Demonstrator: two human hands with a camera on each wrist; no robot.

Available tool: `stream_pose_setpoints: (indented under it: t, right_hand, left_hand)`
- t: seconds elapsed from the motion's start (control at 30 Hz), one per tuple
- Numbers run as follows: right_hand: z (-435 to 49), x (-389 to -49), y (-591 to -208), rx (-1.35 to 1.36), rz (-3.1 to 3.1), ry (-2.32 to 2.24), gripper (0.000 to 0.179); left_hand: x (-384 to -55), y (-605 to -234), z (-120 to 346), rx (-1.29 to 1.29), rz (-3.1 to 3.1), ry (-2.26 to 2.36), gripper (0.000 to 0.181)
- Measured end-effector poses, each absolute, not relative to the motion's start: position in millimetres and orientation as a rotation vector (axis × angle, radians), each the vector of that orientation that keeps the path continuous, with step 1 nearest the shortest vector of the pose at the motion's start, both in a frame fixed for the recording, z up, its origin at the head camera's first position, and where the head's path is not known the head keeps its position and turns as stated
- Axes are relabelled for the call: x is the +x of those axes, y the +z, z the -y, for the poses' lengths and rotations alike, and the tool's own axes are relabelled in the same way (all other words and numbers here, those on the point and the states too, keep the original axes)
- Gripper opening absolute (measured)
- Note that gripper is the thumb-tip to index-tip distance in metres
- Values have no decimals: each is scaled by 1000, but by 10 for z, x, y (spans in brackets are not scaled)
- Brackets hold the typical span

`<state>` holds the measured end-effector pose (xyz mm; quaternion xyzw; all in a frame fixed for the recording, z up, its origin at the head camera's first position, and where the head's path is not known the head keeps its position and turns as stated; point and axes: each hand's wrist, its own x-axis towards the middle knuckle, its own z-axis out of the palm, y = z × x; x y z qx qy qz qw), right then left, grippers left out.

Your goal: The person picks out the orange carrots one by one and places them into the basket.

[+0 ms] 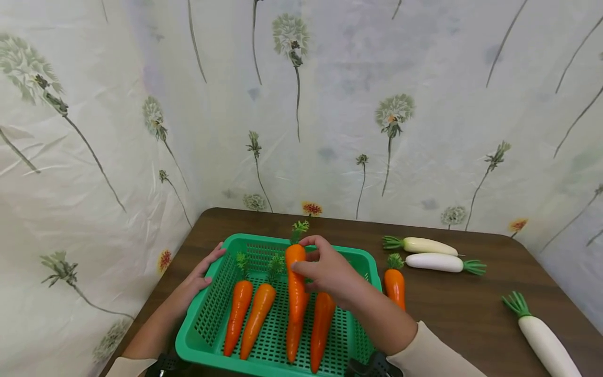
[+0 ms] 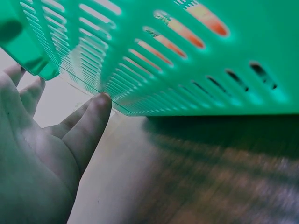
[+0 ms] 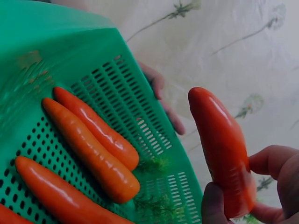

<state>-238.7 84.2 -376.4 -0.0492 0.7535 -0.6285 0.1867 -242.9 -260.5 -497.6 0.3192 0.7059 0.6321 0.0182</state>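
Observation:
My right hand [image 1: 332, 267] pinches an orange carrot [image 1: 295, 293] with a green top near its thick end, holding it above a green plastic basket [image 1: 373, 267]. The right wrist view shows that carrot [image 3: 220, 144] between thumb and fingers, raised off the basket floor. Several other carrots lie inside, among them two side by side at the left [image 1: 239, 314] and one at the right [image 1: 322, 330]. Another is partly hidden under the held one. My left hand [image 1: 193, 285] rests against the basket's left side, its fingers extended and touching the wall in the left wrist view.
Right of the basket, another carrot [image 1: 394, 288] lies on the dark wooden table [image 1: 452, 314], partly behind my right forearm. A pale radish [image 1: 430, 246] and a white radish [image 1: 433, 262] lie behind it. One more white radish [image 1: 548, 343] is at the far right. Flower-patterned sheeting [image 1: 339, 104] borders the table.

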Motion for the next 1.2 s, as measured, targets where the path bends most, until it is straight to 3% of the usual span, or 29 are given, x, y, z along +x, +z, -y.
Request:
stream_pose_setpoints:
  t: [1.2]
  right_hand:
    - [-761, -2389, -3990, -196, -2125, -1550, 61]
  left_hand:
    - [-2479, -4958, 2562, 930, -2190, 2022, 61]
